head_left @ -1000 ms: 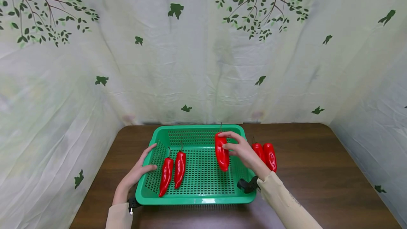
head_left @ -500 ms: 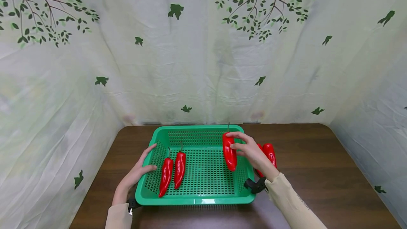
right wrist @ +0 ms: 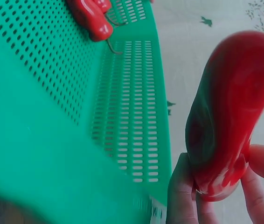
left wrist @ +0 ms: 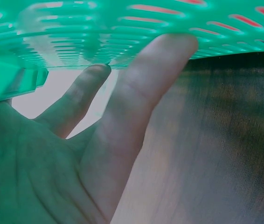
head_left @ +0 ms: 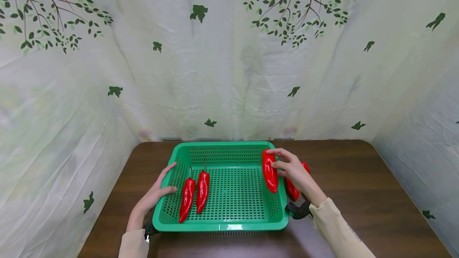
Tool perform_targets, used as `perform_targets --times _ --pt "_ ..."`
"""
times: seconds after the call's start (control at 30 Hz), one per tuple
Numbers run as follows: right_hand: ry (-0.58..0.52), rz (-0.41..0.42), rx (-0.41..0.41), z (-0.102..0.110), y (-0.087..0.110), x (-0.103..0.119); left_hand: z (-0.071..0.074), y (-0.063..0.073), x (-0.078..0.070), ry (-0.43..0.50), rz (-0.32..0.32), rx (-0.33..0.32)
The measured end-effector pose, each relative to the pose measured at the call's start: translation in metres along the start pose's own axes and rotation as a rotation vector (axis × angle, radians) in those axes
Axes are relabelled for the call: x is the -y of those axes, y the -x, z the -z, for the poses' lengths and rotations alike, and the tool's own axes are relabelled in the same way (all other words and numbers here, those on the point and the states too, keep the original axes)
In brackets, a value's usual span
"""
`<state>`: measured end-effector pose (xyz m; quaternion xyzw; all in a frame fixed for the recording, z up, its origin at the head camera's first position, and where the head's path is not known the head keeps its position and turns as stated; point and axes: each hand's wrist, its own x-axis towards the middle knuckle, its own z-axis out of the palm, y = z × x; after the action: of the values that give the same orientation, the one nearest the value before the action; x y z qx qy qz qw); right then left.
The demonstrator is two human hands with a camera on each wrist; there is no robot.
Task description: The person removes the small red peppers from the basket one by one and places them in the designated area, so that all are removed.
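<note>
My right hand (head_left: pixel 293 171) holds a glossy red chili pepper (head_left: pixel 269 173) by its side, over the right rim of the green slotted basket (head_left: pixel 229 226). In the right wrist view the pepper (right wrist: pixel 234 107) stands out beyond the basket's wall, thumb and fingers round its lower end. On the left, my left hand (head_left: pixel 155 191) lies against the basket's side, its thumb and fingers stretched out straight. The left wrist view shows the thumb (left wrist: pixel 141 84) at the slotted outer wall. Inside the basket, two red chili peppers, one leftmost (head_left: pixel 187 200) and one beside it (head_left: pixel 203 192), lie side by side.
More red pepper (head_left: pixel 292 189) shows on the brown wooden table (head_left: pixel 358 194) right of the basket, partly hidden by my right hand. Behind the table hangs a pale curtain (head_left: pixel 229 71) printed with leaves and birds. A black wrist strap (head_left: pixel 299 210) sits near the basket's right corner.
My right hand has moved right with the chili pepper, from above the inside of the basket to its right rim. My left hand and the basket have stayed put.
</note>
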<state>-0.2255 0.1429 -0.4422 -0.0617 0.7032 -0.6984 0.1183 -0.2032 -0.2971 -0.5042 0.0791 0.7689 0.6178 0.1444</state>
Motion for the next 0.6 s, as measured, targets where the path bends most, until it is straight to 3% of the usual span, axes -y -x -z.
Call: perform_targets --times 0.6 --pt "0.040 0.004 -0.056 0.026 0.009 -0.006 -0.001 -0.001 0.000 0.009 0.004 -0.003"
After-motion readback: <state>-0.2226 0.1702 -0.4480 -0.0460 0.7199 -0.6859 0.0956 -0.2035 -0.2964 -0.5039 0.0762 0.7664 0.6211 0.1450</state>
